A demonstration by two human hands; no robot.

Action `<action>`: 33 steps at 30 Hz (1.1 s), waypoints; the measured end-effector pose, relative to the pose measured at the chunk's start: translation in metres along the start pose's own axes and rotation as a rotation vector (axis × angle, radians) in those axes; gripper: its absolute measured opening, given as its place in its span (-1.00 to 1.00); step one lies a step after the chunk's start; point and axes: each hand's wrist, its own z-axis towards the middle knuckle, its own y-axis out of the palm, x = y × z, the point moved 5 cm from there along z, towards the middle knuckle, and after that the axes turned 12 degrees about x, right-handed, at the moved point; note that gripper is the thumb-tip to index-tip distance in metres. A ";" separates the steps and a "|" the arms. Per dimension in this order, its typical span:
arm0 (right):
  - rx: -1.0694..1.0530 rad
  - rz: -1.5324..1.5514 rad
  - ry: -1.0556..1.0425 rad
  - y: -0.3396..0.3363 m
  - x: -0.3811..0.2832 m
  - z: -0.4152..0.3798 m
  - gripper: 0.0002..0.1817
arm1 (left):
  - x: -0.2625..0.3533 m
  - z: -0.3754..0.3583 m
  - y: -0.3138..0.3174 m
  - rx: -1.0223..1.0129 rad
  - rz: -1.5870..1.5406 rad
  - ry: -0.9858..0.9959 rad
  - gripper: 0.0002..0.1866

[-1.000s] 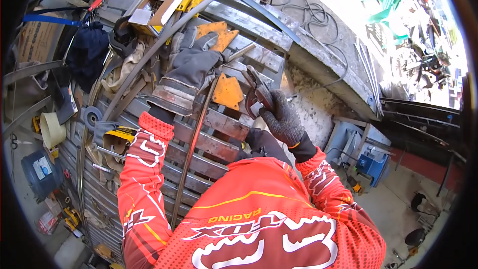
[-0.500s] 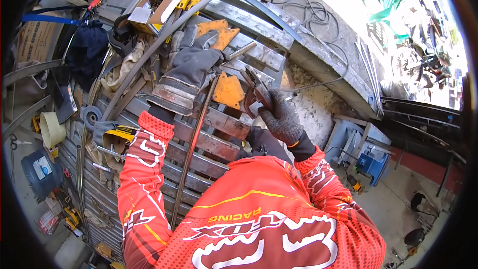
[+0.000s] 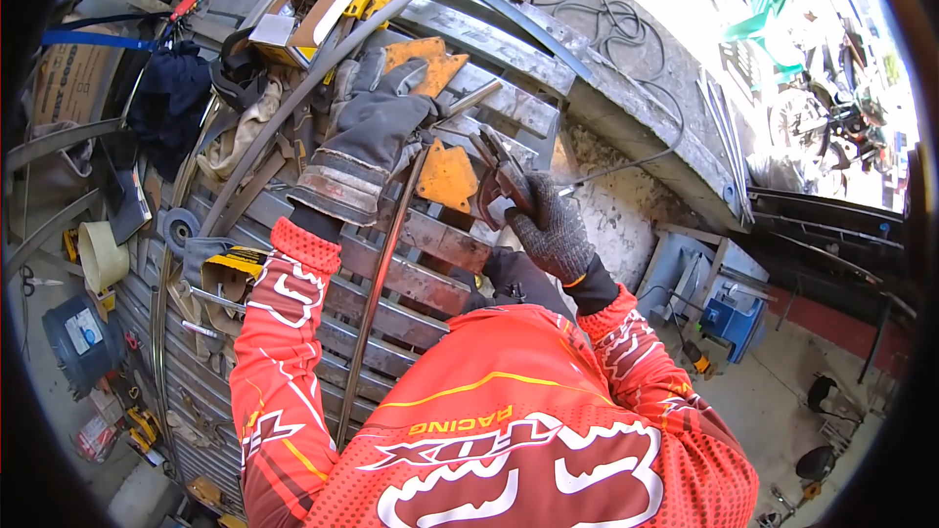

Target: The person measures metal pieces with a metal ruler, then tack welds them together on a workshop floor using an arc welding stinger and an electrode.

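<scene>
My left hand [image 3: 377, 142], in a thick grey welding glove with a pale cuff, rests on the slatted metal bench. Its fingers are curled at one end of a short metal tube [image 3: 474, 100]; the grip itself is partly hidden. My right hand [image 3: 555, 230], in a dark knit glove, is wrapped round a dark red clamp [image 3: 511, 186] whose metal jaws point up and left. Between the two hands lies an orange metal plate [image 3: 448, 176]. Another orange plate [image 3: 430, 64] is beyond the left glove. A long metal rod [image 3: 377, 298] runs from beside that glove towards my body.
A long grey bar [image 3: 323, 68] crosses the bench on the left, near an open cardboard box [image 3: 311, 20]. Further left are a roll of tape [image 3: 102, 254] and dark cloth [image 3: 171, 108]. A cable [image 3: 646, 152] trails beyond the bench edge. At right stands a blue machine [image 3: 729, 318].
My right hand and the clamp have shifted very slightly, with the jaws a little higher. The left glove and the metal pieces look almost unmoved.
</scene>
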 end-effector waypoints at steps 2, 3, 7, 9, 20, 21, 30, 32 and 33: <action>0.005 0.001 -0.005 0.000 0.000 0.001 -0.47 | 0.001 0.000 -0.002 0.059 0.003 0.027 -0.59; 0.004 0.007 0.002 0.000 0.001 0.001 -0.47 | 0.000 0.001 -0.002 0.032 -0.002 0.031 -0.60; 0.020 -0.002 -0.032 -0.001 -0.003 0.002 -0.45 | -0.006 0.002 0.004 0.071 0.039 0.114 -0.62; 0.013 0.004 -0.028 -0.001 -0.006 0.003 -0.45 | -0.002 0.003 -0.002 0.054 0.081 0.115 -0.63; -0.020 -0.021 0.029 -0.001 0.000 0.002 -0.43 | -0.005 0.002 0.002 0.027 -0.056 0.069 -0.66; -0.009 -0.020 0.011 -0.001 0.000 0.002 -0.42 | -0.006 0.003 0.003 -0.002 -0.025 0.066 -0.65; -0.007 -0.032 -0.028 -0.003 -0.001 0.004 -0.41 | 0.002 0.006 -0.002 -0.023 0.099 0.030 -0.65; -0.010 -0.028 -0.033 -0.003 -0.002 0.004 -0.42 | 0.004 0.008 -0.004 -0.013 0.111 0.045 -0.65; -0.015 -0.029 -0.030 -0.003 -0.002 0.004 -0.43 | 0.002 0.009 -0.002 -0.116 0.063 -0.053 -0.66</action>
